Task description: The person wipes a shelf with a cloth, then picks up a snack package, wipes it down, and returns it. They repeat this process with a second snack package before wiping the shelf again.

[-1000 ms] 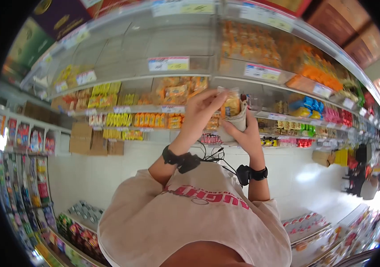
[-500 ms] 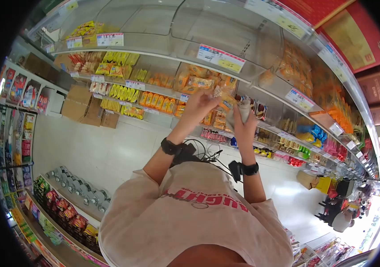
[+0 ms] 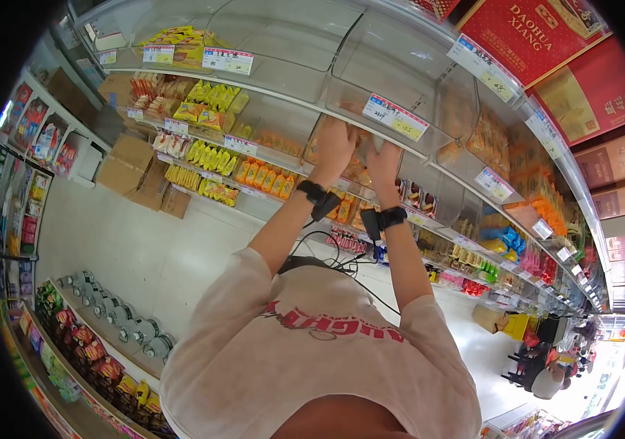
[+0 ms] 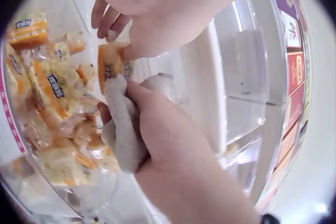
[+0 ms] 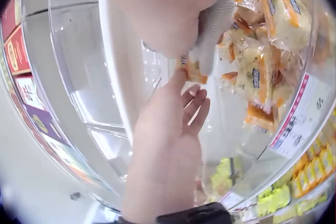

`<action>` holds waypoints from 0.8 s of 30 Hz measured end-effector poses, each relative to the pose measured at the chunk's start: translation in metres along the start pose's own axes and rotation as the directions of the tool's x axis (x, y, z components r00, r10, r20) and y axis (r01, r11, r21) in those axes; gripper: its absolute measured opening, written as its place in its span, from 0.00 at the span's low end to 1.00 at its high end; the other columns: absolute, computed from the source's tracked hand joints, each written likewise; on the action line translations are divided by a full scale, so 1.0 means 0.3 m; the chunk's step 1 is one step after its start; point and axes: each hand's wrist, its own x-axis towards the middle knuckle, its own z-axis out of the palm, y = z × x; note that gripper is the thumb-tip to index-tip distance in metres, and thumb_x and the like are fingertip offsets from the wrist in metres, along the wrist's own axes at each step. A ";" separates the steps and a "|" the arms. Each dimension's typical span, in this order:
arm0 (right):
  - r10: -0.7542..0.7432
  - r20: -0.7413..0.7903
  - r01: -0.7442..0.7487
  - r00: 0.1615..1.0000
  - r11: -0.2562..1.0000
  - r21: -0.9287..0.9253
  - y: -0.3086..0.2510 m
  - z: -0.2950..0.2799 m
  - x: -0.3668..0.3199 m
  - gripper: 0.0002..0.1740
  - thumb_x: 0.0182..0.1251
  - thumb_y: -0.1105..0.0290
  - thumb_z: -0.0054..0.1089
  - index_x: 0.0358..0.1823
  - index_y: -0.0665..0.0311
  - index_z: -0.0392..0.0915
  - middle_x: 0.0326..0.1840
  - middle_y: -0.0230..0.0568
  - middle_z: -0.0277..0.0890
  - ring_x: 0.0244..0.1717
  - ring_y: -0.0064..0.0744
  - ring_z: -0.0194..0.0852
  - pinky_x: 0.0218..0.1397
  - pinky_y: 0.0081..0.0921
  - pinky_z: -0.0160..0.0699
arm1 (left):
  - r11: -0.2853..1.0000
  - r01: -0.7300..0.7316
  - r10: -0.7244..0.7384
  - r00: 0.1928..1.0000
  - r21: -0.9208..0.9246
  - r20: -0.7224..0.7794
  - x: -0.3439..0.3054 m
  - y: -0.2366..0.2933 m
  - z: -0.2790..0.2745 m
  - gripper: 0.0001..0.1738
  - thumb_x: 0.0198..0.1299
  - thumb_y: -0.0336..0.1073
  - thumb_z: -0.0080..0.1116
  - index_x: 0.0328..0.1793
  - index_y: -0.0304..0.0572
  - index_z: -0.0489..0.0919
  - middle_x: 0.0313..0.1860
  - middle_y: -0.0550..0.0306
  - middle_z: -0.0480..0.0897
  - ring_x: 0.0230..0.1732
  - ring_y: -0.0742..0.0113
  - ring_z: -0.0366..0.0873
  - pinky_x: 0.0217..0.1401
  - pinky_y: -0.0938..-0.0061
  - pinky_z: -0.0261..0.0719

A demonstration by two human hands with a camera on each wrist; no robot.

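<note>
Inside a clear shelf bin, my left hand [image 3: 335,146] and right hand [image 3: 383,167] are close together. In the left wrist view, my right hand [image 4: 168,134] grips a bunched light-grey cloth [image 4: 125,134]. Just beyond the cloth is an orange-and-clear snack packet [image 4: 109,60]. In the right wrist view, the thumb of my left hand [image 5: 168,140] lies against that packet [image 5: 197,71]. The other left fingers curve loosely below it. The cloth and my right hand partly cover the packet. Several similar snack packets [image 4: 55,87] lie in a pile beside my hands.
A price tag [image 3: 395,117] sits on the bin's front edge, close above my hands. Lower shelves hold yellow packets [image 3: 206,157] and orange packets [image 3: 265,175]. Red gift boxes [image 3: 525,36] stand at upper right. Cables [image 3: 334,252] hang between my forearms.
Both hands have moved forward from in front of the shelf into the bin, with the packet and the cloth. The head view has turned, shifting the shelves in the picture.
</note>
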 end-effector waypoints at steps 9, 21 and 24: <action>0.031 0.057 -0.034 0.998 0.998 0.047 -0.088 -0.097 -0.048 0.23 0.70 0.62 0.64 0.58 0.73 0.78 0.54 0.68 0.79 0.56 0.69 0.77 0.59 0.49 0.76 | 0.972 -0.221 0.208 0.966 0.075 0.156 -0.080 -0.149 0.072 0.30 0.55 0.26 0.63 0.68 0.36 0.75 0.70 0.32 0.68 0.71 0.28 0.64 0.70 0.46 0.70; 0.457 0.229 -0.496 0.860 0.636 0.592 -0.204 -0.409 -0.332 0.20 0.80 0.64 0.58 0.65 0.68 0.70 0.58 0.38 0.77 0.56 0.29 0.77 0.61 0.26 0.76 | 0.726 0.216 0.324 0.730 -0.653 0.602 -0.102 0.117 -0.190 0.21 0.67 0.40 0.67 0.62 0.36 0.80 0.41 0.48 0.84 0.40 0.55 0.85 0.45 0.68 0.83; 0.513 0.274 -0.538 0.814 0.485 0.689 -0.224 -0.489 -0.345 0.23 0.79 0.63 0.61 0.67 0.65 0.68 0.58 0.38 0.77 0.55 0.24 0.78 0.58 0.23 0.78 | 0.749 0.219 0.388 0.620 -0.625 0.682 -0.099 0.222 -0.222 0.18 0.63 0.31 0.69 0.58 0.37 0.82 0.41 0.54 0.84 0.38 0.66 0.83 0.39 0.74 0.80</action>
